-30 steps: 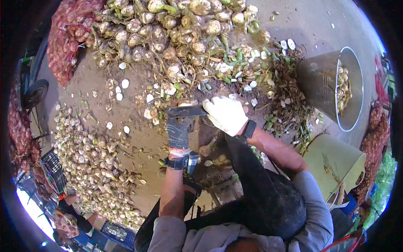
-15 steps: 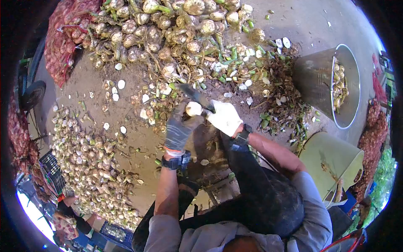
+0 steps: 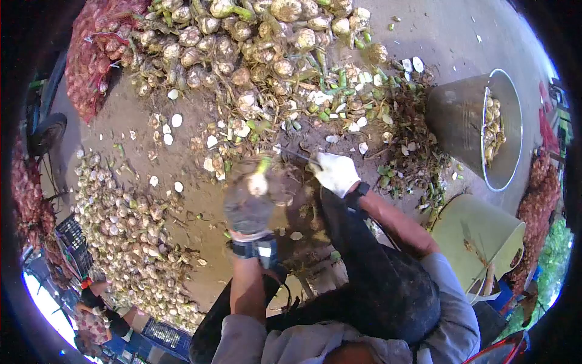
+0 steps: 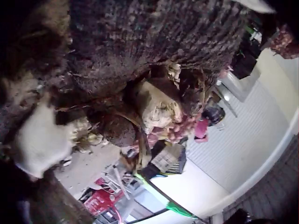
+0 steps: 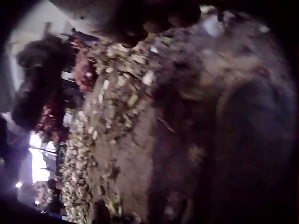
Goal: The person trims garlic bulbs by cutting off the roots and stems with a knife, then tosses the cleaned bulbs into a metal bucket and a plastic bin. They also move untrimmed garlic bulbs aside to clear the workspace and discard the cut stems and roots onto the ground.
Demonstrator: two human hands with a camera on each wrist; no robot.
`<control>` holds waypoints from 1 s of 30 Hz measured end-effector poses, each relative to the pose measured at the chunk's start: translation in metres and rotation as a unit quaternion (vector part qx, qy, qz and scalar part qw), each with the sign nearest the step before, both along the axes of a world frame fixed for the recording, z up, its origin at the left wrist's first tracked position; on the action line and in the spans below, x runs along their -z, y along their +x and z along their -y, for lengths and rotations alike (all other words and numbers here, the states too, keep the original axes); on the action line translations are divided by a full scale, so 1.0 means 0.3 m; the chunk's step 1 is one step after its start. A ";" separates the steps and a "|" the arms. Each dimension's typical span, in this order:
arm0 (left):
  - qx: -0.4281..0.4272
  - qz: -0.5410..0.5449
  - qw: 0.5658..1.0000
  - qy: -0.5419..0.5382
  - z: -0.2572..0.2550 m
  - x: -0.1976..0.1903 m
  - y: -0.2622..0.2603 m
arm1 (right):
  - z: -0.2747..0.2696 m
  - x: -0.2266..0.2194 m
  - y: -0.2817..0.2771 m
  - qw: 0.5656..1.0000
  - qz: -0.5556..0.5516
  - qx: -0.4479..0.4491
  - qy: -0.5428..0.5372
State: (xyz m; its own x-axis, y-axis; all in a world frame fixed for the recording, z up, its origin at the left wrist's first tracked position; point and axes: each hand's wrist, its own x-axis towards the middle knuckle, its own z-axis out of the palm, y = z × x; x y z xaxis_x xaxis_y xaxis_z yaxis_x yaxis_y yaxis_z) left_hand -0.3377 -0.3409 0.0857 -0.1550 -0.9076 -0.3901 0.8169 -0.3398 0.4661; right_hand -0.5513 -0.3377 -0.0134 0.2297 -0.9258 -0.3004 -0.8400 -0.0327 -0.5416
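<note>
My left hand (image 3: 247, 209), in a dark grey knitted glove and blurred, holds a garlic bulb (image 3: 257, 184) with a short green stem pointing away from me. In the left wrist view the dark glove (image 4: 154, 42) fills the top, with a pale bulb (image 4: 156, 106) under it. To the right, my right hand (image 3: 335, 173) in a white glove grips a knife (image 3: 295, 155), its blade seen nearly edge-on and pointing left, beyond the bulb. The right wrist view is dark, showing part of the white glove (image 5: 91, 14) and curled fingers at the top.
Ahead lies a heap of untrimmed garlic (image 3: 242, 54), with cut stems and peelings (image 3: 412, 145) to its right. Trimmed bulbs (image 3: 136, 236) spread at left. A metal bucket (image 3: 454, 115) holding garlic and a pale green tub (image 3: 479, 230) lie tipped at right. Red net sacks (image 3: 100, 60) stand behind.
The knife blade lay broad across the left hand, then swung away; now it is nearly edge-on. My left hand has moved slightly toward me, and a green stem shows on its bulb.
</note>
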 end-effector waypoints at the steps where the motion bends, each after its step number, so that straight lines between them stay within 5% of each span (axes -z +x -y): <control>1: 0.005 -0.006 1.000 -0.029 0.030 -0.029 0.042 | -0.016 0.001 -0.009 0.999 0.007 0.038 -0.005; 3: 0.012 -0.012 0.998 -0.061 0.095 -0.015 0.138 | -0.019 -0.019 -0.018 0.993 0.021 0.115 0.018; 5: 0.111 0.275 0.954 -0.056 0.173 0.085 0.242 | -0.008 -0.013 -0.017 0.988 0.044 0.148 0.018; 7: 0.130 0.287 0.936 -0.157 0.293 0.290 0.273 | 0.016 0.001 -0.019 0.967 0.127 0.203 0.085; 8: 0.104 0.520 0.791 -0.305 0.393 0.277 0.210 | 0.026 0.001 -0.020 0.967 0.125 0.205 0.081; 9: 0.066 0.703 0.570 -0.421 0.476 0.254 0.141 | 0.028 -0.001 -0.018 0.965 0.147 0.206 0.062; 10: 0.066 0.701 0.573 -0.420 0.525 0.258 0.106 | 0.019 -0.003 -0.017 0.963 0.168 0.207 0.047; 12: 0.321 0.847 0.322 -0.275 0.589 0.272 0.068 | 0.010 -0.010 -0.019 0.959 0.173 0.218 0.059; 16: 0.329 0.814 0.385 -0.285 0.621 0.297 0.081 | 0.026 0.010 -0.028 0.972 0.103 0.202 0.063; 18: 0.427 0.755 0.466 -0.174 0.579 0.241 0.087 | 0.055 -0.019 -0.014 0.983 0.042 0.169 0.057; 19: 0.427 0.757 0.464 -0.173 0.547 0.220 0.094 | 0.079 -0.041 -0.001 0.990 -0.020 0.132 0.045; 22: 0.426 0.575 0.693 -0.089 0.432 0.163 0.124 | 0.116 -0.085 0.048 0.993 0.014 0.091 -0.074; 23: 0.385 0.596 0.652 -0.267 0.403 0.169 0.132 | 0.125 -0.098 0.062 0.992 0.005 0.077 -0.104; 24: 0.385 0.598 0.651 -0.265 0.374 0.165 0.145 | 0.124 -0.115 0.072 0.992 0.009 0.076 -0.103; 26: 0.449 0.565 0.692 -0.012 0.337 0.059 0.106 | 0.137 -0.188 0.085 0.982 0.070 0.062 -0.164; 28: 0.459 0.536 0.707 -0.049 0.298 0.062 0.128 | 0.135 -0.169 0.086 0.976 0.076 0.059 -0.196; 30: 0.425 0.385 0.819 -0.037 0.257 -0.011 0.137 | 0.126 -0.044 0.052 0.994 -0.012 0.029 -0.106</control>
State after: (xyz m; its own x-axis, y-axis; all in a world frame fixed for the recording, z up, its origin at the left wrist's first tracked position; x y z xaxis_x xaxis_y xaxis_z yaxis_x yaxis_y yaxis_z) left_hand -0.2967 -0.4181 0.0890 -0.4765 -0.6262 -0.6171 -0.2450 -0.5795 0.7773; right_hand -0.5356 -0.3756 -0.0001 0.1697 -0.9801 -0.1028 -0.8565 -0.0952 -0.5073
